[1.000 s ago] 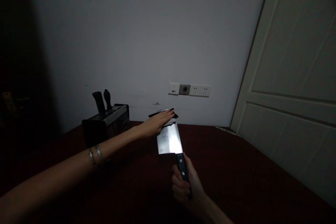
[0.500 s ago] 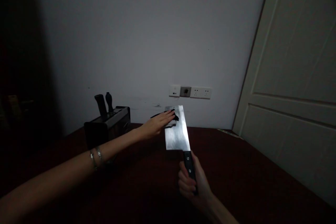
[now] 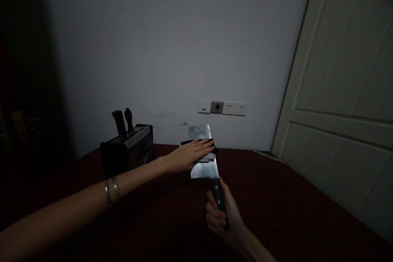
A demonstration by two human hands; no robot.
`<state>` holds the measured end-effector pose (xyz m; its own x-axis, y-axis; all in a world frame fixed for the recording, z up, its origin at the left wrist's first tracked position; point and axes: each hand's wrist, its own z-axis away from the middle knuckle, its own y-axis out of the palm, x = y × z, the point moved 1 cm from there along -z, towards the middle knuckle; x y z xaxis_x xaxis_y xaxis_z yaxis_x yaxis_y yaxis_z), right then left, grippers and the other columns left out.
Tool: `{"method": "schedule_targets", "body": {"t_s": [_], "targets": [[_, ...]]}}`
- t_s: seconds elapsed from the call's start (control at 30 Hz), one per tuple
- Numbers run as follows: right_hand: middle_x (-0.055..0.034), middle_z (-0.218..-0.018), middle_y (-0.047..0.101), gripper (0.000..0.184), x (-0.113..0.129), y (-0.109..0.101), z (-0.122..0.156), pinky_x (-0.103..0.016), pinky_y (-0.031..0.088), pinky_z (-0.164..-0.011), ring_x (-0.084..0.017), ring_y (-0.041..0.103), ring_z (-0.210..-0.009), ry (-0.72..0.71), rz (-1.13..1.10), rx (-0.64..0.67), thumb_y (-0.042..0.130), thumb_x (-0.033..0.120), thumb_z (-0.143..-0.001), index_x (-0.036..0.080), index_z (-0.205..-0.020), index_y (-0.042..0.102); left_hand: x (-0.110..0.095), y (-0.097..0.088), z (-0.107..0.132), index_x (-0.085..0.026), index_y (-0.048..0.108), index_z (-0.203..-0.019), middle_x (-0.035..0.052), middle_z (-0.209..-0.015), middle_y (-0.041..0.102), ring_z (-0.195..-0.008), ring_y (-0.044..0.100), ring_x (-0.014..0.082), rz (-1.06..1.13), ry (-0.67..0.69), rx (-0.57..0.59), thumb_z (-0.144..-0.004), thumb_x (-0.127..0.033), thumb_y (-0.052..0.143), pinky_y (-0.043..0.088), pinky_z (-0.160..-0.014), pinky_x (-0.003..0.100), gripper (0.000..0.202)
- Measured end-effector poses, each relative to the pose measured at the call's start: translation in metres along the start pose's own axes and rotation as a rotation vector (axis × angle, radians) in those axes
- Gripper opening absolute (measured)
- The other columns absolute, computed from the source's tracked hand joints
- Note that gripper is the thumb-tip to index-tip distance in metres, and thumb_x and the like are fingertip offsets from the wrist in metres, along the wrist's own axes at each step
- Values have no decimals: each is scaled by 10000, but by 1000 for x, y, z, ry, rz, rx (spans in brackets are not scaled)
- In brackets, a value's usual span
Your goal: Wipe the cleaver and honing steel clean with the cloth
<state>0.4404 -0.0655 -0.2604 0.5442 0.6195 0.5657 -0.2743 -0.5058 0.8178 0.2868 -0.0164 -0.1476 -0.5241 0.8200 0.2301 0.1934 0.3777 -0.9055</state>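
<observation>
A cleaver (image 3: 204, 170) with a broad shiny blade and a black riveted handle is held up above the table, blade pointing away from me. My right hand (image 3: 219, 213) is wrapped round its handle. Across the middle of the blade lies a dark cloth (image 3: 211, 158) with a pale grey fold at its lower edge. My left hand (image 3: 195, 152) presses this cloth to the blade with outstretched fingers; its thumb is hidden. Two bracelets circle the left wrist.
To the left, a dark knife block (image 3: 127, 149) stands on the reddish-brown table (image 3: 260, 196), with two black handles sticking up. Behind is a pale wall with a row of sockets (image 3: 233, 108). A white panelled door (image 3: 340, 90) rises at the right.
My left hand has slid the cloth down the blade toward the handle, baring the upper blade. The cleaver has shifted slightly left, still in my right hand.
</observation>
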Motion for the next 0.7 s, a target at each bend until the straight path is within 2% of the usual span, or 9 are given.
{"method": "schedule_targets", "body": {"t_s": [0.27, 0.53, 0.7], "targets": [[98, -274, 278, 542, 6, 2, 3, -127, 185, -242, -20, 115, -241, -61, -10, 8, 382, 621, -766, 175, -469, 466, -39, 5, 8, -166, 121, -1387, 53, -1472, 99, -1345, 26, 154, 23, 59, 72, -682, -7, 427, 122, -1097, 382, 785], [92, -283, 272, 569, 13, 9, 6, -127, 190, -252, -21, 128, -247, -79, -1, 29, 333, 614, -788, 170, -458, 462, -23, -2, 12, -192, 109, -1390, 45, -1472, 91, -1345, 35, 149, 16, 12, 56, -621, 55, 368, 120, -1090, 405, 848], [100, -272, 284, 529, 4, 4, 3, -131, 196, -241, -22, 128, -234, -70, 18, 24, 413, 626, -744, 178, -467, 453, -38, 1, 5, -159, 147, -1384, 60, -1468, 122, -1345, 42, 161, -14, 63, 61, -728, -13, 412, 127, -1093, 380, 722]]}}
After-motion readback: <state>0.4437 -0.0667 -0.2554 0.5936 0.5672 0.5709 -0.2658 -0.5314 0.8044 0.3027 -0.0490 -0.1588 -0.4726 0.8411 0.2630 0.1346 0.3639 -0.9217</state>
